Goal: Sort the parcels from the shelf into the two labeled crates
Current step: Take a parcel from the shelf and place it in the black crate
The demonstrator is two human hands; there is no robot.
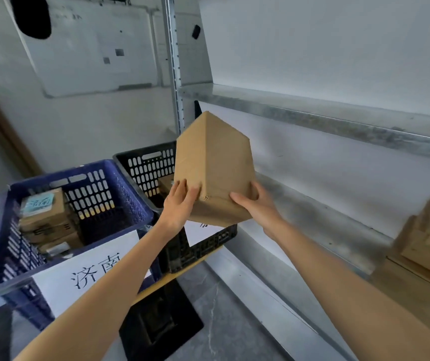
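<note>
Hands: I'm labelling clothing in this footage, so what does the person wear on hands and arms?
Nothing worn shows. The left hand and right hand are bare: no gloves, rings or watch. The left forearm and right forearm are bare too, with no sleeve in view.

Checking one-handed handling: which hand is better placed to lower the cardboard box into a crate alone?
Probably the right hand: it wraps the lower corner of the cardboard box, thumb on the front. The left hand only presses flat fingers on its side.
</note>
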